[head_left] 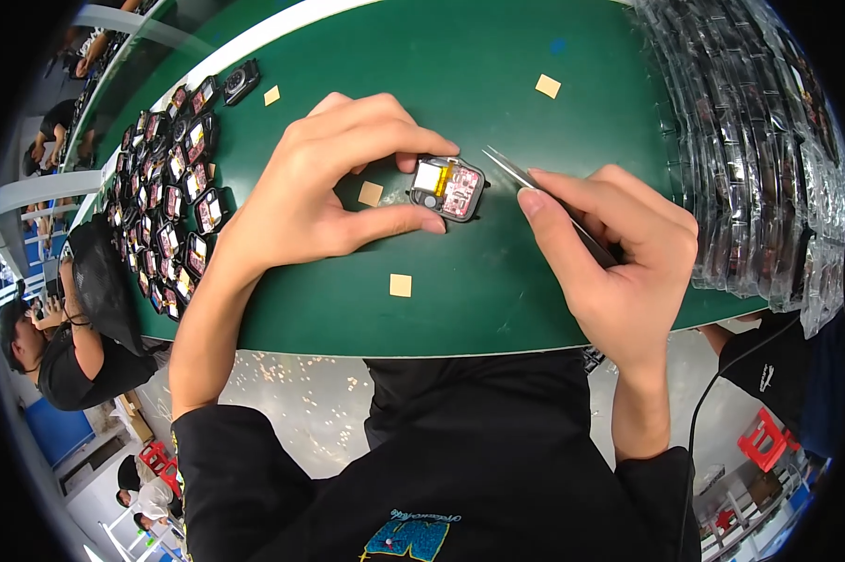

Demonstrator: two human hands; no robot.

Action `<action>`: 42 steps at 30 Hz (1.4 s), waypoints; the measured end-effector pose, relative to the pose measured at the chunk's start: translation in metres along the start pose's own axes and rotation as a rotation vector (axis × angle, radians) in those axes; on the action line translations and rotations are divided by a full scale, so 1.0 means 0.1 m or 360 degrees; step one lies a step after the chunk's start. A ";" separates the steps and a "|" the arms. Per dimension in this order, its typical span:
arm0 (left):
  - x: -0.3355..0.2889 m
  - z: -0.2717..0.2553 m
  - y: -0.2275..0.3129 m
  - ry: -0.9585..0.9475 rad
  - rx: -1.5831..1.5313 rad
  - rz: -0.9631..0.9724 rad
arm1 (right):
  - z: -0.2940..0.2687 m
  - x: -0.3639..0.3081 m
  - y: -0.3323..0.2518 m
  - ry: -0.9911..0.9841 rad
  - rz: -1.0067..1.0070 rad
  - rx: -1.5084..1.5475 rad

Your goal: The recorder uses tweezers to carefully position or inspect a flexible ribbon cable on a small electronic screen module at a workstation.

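Observation:
A small black watch-like case (462,190) lies open near the middle of the green table, showing a silver battery with yellow tape and a pinkish circuit board. The thumb and fingers of my left hand (324,183) grip it by its left side. In my right hand (624,239) is a pair of metal tweezers (511,170), its slim tips apart and pointing up-left. Those tips hover just right of the case's upper edge, with nothing visible between them. One small yellow square (371,194) lies between my left thumb and forefinger, another yellow square (401,285) closer to me.
Many similar open cases (196,140) crowd the table's left side, with a closed black one (242,81) above them. At the right rise stacked plastic-wrapped trays (750,140). More yellow squares (548,86) lie farther back. A co-worker (90,351) sits at the left.

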State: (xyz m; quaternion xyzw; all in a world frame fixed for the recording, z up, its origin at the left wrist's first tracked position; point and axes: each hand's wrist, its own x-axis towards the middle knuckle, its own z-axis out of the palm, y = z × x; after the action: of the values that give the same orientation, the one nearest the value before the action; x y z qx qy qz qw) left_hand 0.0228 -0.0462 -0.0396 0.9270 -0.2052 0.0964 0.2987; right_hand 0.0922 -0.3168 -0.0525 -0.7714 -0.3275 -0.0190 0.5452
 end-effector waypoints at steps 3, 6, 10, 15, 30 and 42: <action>-0.01 0.03 0.00 0.0033 0.0000 -0.0032 | -0.02 0.01 0.00 -0.0079 0.0022 0.0000; -0.01 0.04 0.05 0.0062 0.0038 0.0004 | -0.02 -0.01 0.02 -0.0159 -0.0027 0.0094; -0.01 0.02 0.08 -0.0031 -0.0052 -0.0026 | -0.03 0.02 0.04 -0.0240 -0.0103 0.0034; -0.01 0.02 0.06 -0.0084 -0.0058 -0.0030 | 0.00 0.02 0.07 -0.0267 -0.0119 -0.0002; 0.00 0.02 0.09 -0.0103 -0.0032 -0.0043 | 0.01 0.02 0.05 -0.0236 -0.0165 -0.0075; -0.01 0.04 0.08 -0.0029 -0.0032 -0.0110 | 0.06 0.00 0.12 -0.0123 -0.0504 -0.0233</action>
State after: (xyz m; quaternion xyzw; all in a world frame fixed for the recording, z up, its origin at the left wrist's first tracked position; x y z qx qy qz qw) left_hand 0.0191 -0.0543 -0.0389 0.9313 -0.1768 0.0754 0.3093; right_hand 0.0961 -0.3142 -0.0647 -0.7481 -0.4633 -0.0987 0.4647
